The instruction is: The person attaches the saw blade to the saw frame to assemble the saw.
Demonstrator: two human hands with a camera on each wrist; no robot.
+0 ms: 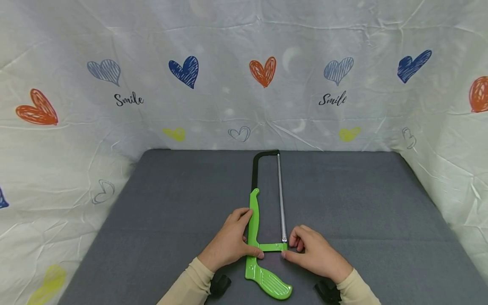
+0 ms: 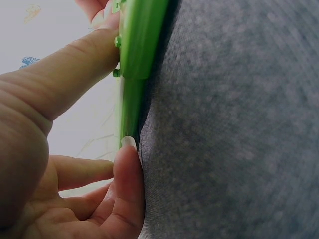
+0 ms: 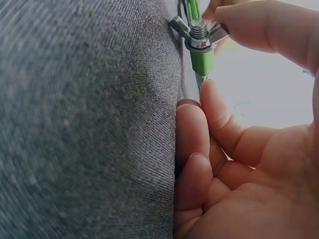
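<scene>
White cloth with printed hearts fills my head view from nine through twelve to three, and below it I've got the grey table. Here's the hacksaw, on its side in the middle, long axis along twelve-to-six, black end at twelve, green grip kicking out toward four. Its blade runs up the three o'clock side. Left hand, at nine, has the frame's back pinched between fingertips and thumb. Right hand, at four: fingers curled, thumb and forefinger narrow about the frame's near corner. Smallest, and I judge everything turns on it: the wing nut at that corner, at nine from the right hand, thumb touching one wing. Right's the nearer hand; whether its forefinger presses, I can't tell.
</scene>
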